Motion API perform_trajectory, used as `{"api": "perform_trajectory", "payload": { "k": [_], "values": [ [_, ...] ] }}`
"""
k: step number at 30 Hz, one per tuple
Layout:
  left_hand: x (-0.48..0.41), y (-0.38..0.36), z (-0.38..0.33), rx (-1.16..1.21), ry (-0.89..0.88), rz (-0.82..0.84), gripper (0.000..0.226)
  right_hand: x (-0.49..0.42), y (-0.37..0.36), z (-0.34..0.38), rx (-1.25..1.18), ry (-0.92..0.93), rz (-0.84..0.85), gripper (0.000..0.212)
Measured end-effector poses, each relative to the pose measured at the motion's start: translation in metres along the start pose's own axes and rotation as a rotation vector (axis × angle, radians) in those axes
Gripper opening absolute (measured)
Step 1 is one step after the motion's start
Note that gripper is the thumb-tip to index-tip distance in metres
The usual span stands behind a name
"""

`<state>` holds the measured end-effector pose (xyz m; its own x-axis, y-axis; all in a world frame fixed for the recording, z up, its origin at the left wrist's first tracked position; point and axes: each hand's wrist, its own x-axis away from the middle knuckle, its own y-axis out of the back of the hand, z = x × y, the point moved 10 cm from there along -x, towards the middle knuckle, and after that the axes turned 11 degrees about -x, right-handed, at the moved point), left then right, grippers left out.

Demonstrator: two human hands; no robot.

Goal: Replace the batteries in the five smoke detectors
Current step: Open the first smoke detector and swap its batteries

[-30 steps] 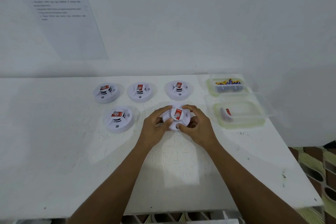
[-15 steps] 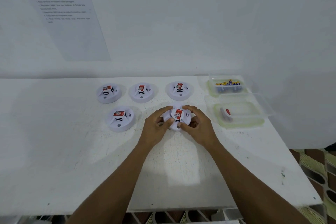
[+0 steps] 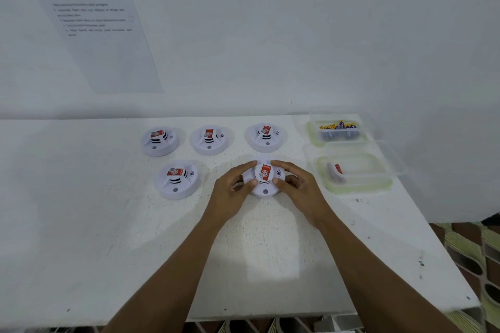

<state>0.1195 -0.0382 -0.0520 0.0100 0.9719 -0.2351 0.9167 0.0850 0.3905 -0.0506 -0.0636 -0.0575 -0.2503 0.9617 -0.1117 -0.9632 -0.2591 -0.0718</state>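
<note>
Both of your hands are on the smoke detector [image 3: 264,173] just right of the frame's centre, which sits flat on the counter [image 3: 94,224]. Your left grip [image 3: 232,193] curls round its left rim, thumb on the near side and forefinger over the far edge. Your right grip [image 3: 300,192] mirrors that on the right rim. Neither is spread wide: the fingers close onto the housing and hold nothing else. Taking it from opposite sides like this looks meant for twisting the body off its base, or for turning it over to reach the battery bay; I judge that to be the step in hand.

The other four lie apart from your hands: the upper-left detector [image 3: 159,140], upper-middle detector [image 3: 209,139] and upper-right detector [image 3: 266,136] in a row, and the left-of-centre detector [image 3: 177,180] below them. At the counter's right edge stand two clear tubs. The upper tub [image 3: 311,132] holds a heap of batteries [image 3: 338,126], likely the fresh supply. The lower tub [image 3: 357,189] holds one red-and-white piece, too small to identify.
</note>
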Motion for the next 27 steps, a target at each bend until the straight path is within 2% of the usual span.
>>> {"api": "perform_trajectory", "payload": {
  "k": [27],
  "values": [
    [-0.0012, 0.0, -0.0004, -0.031, -0.03, -0.021, 0.041, -0.0011, 0.0037, -0.0068, 0.056, 0.019, -0.049, 0.039]
  ]
}}
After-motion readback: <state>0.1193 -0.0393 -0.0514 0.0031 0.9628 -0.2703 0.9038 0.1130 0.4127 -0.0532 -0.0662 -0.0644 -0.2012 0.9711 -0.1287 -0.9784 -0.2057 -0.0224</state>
